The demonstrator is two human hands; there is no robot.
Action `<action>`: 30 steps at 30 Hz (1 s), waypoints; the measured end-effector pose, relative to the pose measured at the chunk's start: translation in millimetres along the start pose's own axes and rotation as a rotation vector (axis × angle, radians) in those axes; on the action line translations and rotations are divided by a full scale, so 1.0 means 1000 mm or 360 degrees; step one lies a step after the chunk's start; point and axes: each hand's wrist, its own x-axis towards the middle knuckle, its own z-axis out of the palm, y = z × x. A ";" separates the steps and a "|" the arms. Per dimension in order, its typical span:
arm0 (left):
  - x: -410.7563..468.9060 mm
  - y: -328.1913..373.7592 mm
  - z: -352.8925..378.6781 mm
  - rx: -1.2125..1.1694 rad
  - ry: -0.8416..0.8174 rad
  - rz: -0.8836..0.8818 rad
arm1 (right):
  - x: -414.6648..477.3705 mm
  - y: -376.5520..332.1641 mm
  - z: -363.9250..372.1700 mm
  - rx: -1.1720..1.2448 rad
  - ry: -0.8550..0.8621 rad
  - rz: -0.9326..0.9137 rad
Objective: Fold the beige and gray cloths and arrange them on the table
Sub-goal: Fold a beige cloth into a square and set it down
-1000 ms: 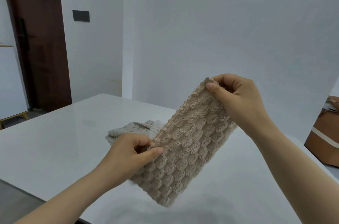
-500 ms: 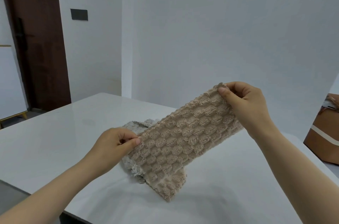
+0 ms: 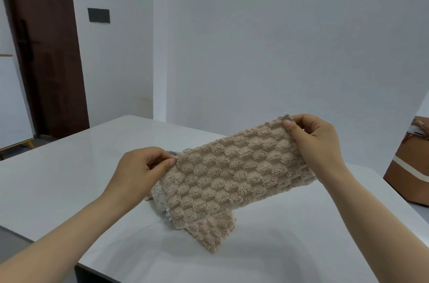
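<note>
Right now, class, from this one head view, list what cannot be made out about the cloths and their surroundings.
Gray cloth: head view, mostly hidden behind the beige cloth and the left hand; folded or not, cannot tell.
Beige cloth's far side: head view, faces away from the camera.
Brown box: head view, cut off by the right edge.
Right hand grip: head view, fingertips hidden behind the beige cloth's corner.
</note>
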 end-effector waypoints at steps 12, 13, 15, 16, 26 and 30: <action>0.002 -0.004 0.004 0.0479 -0.0042 0.0155 | -0.005 0.015 0.006 -0.0068 0.0032 0.0007; 0.002 -0.005 0.005 0.0470 -0.0057 0.0147 | -0.005 0.015 0.006 -0.0074 0.0041 0.0009; 0.003 -0.005 0.005 0.0501 -0.0086 0.0152 | -0.006 0.017 0.006 -0.0085 0.0053 0.0018; 0.003 -0.005 0.006 0.0542 -0.0097 0.0163 | -0.006 0.018 0.005 -0.0096 0.0053 0.0017; 0.012 0.000 0.010 -0.0597 0.0085 -0.0513 | -0.013 0.028 0.003 -0.0069 0.0029 0.0136; 0.010 0.006 0.014 -0.0553 0.0209 -0.0404 | -0.020 0.025 0.008 -0.0091 0.0022 0.0168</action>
